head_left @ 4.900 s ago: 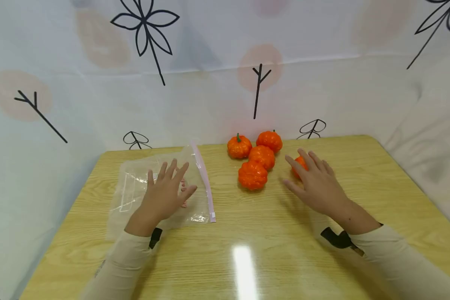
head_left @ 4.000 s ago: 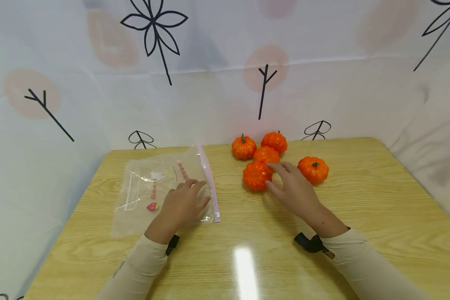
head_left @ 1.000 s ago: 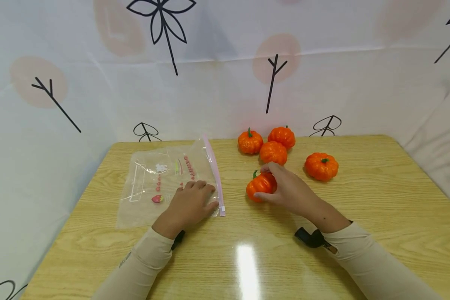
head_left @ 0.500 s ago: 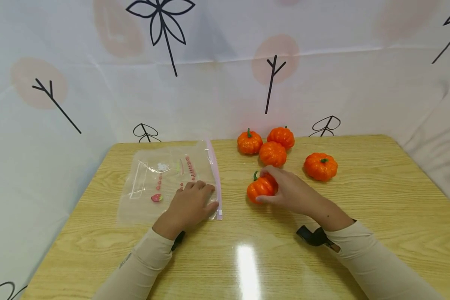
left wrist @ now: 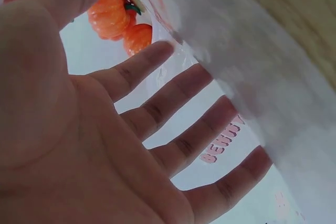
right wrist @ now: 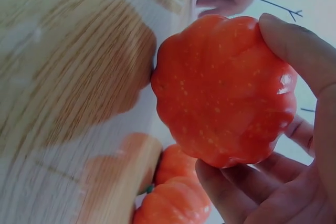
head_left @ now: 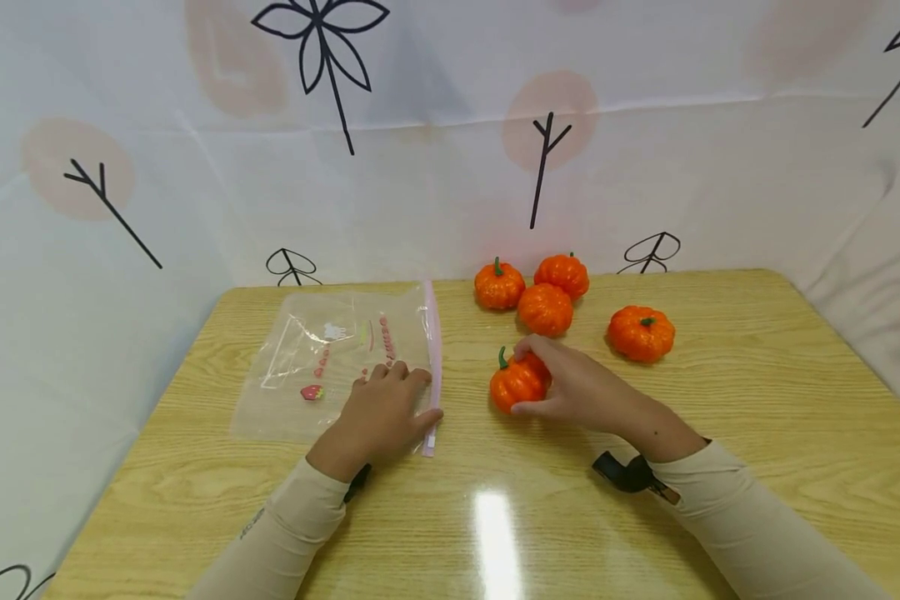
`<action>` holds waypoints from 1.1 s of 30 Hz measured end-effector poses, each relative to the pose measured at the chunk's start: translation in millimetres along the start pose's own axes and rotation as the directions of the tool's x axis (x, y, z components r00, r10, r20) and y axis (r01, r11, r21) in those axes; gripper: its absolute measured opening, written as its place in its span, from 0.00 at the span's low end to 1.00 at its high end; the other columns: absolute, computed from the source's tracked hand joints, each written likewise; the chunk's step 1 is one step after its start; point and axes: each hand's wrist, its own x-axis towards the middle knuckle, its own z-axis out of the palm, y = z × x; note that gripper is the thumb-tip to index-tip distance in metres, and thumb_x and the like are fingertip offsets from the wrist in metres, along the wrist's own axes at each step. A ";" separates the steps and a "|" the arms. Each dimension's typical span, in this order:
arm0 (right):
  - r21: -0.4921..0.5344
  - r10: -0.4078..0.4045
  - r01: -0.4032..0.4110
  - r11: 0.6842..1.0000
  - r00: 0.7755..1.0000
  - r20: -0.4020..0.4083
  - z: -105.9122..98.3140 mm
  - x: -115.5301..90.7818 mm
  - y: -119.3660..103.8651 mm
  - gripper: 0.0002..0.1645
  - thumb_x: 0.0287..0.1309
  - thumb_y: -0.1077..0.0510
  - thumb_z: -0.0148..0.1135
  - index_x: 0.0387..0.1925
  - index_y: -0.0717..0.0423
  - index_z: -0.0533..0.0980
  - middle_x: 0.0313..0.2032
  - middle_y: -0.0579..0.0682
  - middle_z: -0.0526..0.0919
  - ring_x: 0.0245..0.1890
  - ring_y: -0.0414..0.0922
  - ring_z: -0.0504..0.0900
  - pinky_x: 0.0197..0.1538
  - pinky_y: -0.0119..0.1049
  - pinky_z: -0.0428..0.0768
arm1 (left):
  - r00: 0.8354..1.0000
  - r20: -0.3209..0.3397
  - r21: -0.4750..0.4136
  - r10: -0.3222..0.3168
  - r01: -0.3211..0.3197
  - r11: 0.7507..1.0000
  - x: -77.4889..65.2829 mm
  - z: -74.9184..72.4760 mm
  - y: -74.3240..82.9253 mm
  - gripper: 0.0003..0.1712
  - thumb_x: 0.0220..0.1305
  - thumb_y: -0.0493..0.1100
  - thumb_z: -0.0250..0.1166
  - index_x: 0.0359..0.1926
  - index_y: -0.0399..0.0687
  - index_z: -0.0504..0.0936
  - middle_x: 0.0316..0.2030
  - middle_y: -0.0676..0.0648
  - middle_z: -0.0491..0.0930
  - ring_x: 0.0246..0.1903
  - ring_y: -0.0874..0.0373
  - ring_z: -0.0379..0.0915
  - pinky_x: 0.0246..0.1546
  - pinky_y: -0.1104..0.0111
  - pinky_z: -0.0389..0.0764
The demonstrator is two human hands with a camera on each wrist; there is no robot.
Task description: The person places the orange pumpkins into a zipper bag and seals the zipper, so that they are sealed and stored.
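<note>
My right hand [head_left: 579, 392] grips a small orange pumpkin [head_left: 520, 385] from its right side, thumb and fingers around it. The pumpkin is tipped on its side over the wooden table, green stem pointing up and left. In the right wrist view its ribbed, stemless face [right wrist: 226, 93] faces the camera. My left hand [head_left: 381, 412] rests with relaxed, spread fingers on a clear zip bag [head_left: 277, 408], near its pink zip strip [head_left: 432, 333]. In the left wrist view the fingertips touch the bag's film [left wrist: 231, 40], which has red printed lettering.
Behind the held pumpkin, three more pumpkins sit close together: one at left [head_left: 498, 286], one at the back [head_left: 562, 275] and one in front [head_left: 545, 310]. Another pumpkin [head_left: 641, 333] stands apart on the right. A patterned cloth [head_left: 435, 200] hangs along the table's [head_left: 690, 533] far edge.
My right hand has moved left from the far-right pumpkin, taken hold of the front one and tipped it. My left hand has shifted right to the zip edge, and the bag has turned slightly.
</note>
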 end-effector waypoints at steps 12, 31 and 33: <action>0.011 -0.011 0.011 1.000 0.999 0.034 0.4 -0.4 1.6 0.40 0.47 0.47 0.78 0.57 0.55 0.67 0.50 0.49 0.78 0.29 0.39 0.73 0.47 0.39 0.77 | 1.000 -0.008 -0.002 -0.021 0.021 1.000 -1.7 -3.3 3.7 0.45 0.57 0.69 0.66 0.71 0.61 0.64 0.54 0.43 0.75 0.56 0.44 0.70 0.52 0.43 0.71; 0.029 -0.019 0.019 0.999 1.000 0.017 3.5 0.3 2.6 0.42 0.49 0.48 0.77 0.59 0.57 0.65 0.56 0.53 0.79 0.51 0.47 0.80 0.60 0.49 0.77 | 0.999 -0.022 0.020 0.027 -0.027 0.999 -2.7 -4.5 1.8 0.34 0.63 0.57 0.62 0.69 0.57 0.69 0.52 0.42 0.76 0.54 0.43 0.70 0.48 0.44 0.75; 0.027 -0.018 0.018 0.999 1.000 0.017 4.2 -0.1 3.0 0.42 0.49 0.48 0.77 0.60 0.57 0.65 0.56 0.53 0.79 0.52 0.47 0.80 0.60 0.49 0.77 | 0.999 -0.030 0.023 0.032 -0.032 0.999 -3.4 -3.1 1.8 0.32 0.64 0.55 0.60 0.68 0.57 0.70 0.52 0.42 0.76 0.54 0.43 0.71 0.47 0.45 0.76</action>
